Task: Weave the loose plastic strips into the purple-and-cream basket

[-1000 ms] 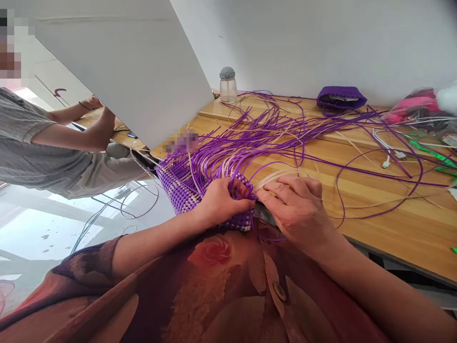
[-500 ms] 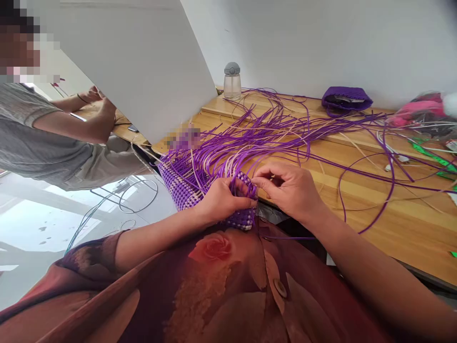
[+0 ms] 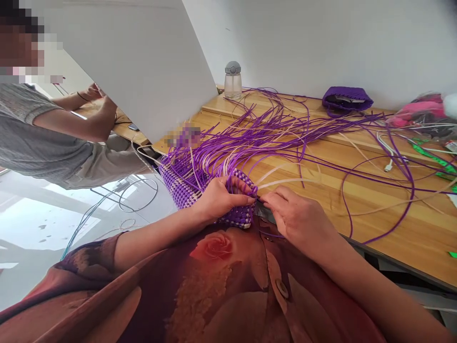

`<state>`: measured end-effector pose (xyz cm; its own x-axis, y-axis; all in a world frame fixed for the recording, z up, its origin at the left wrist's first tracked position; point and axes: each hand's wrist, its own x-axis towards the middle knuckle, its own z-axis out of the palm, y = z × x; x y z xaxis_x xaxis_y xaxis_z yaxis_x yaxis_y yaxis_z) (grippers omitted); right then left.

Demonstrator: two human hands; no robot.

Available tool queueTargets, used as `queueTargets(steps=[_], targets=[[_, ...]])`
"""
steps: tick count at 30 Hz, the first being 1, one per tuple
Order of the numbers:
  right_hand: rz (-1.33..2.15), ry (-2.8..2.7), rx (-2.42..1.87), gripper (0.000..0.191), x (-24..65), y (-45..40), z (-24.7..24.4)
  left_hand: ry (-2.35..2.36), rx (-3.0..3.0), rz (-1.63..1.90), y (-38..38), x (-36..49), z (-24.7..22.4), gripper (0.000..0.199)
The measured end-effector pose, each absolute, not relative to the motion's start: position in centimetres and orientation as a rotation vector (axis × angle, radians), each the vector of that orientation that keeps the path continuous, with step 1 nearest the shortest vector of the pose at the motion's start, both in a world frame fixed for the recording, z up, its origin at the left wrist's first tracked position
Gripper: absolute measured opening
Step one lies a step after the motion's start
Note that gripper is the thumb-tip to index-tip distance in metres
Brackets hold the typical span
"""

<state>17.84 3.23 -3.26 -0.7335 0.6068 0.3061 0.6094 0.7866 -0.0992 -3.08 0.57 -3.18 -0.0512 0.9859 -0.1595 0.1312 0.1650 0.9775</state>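
A half-woven purple and cream basket lies on its side at the near edge of the wooden table, its loose purple strands fanning out across the top. My left hand grips the basket's woven rim. My right hand sits just right of it, fingers pinched on a purple strand at the rim, beside some cream strands.
A clear water bottle stands at the back of the table. A finished purple woven bag lies at the far right, with pink material and a white cable nearby. Another person works at the left behind a white board.
My right hand lifted above the table half a second ago, then came back down to the basket's rim. A purple strand at the right now loops lower. My left hand stays on the basket.
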Motion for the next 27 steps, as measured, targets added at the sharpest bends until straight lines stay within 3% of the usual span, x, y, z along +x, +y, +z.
queueTargets(steps=[6, 11, 17, 27], targets=[[0.365, -2.453, -0.899, 0.029, 17.0, 3.0, -3.1, 1.398, 1.139, 1.064, 0.6, -3.0, -3.3, 0.030], [0.422, -2.212, -0.906, 0.014, 15.6, 2.9, -3.9, 1.398, 1.145, 1.025, 0.7, -3.1, -3.4, 0.025], [0.983, -1.957, -1.023, 0.013, 15.3, 4.0, -4.1, 1.430, 1.138, 0.999, 0.8, -3.3, -3.7, 0.026], [1.245, -1.873, -1.064, 0.020, 15.6, 4.9, -4.7, 1.542, 1.372, 0.989, 0.8, -3.2, -3.3, 0.030]])
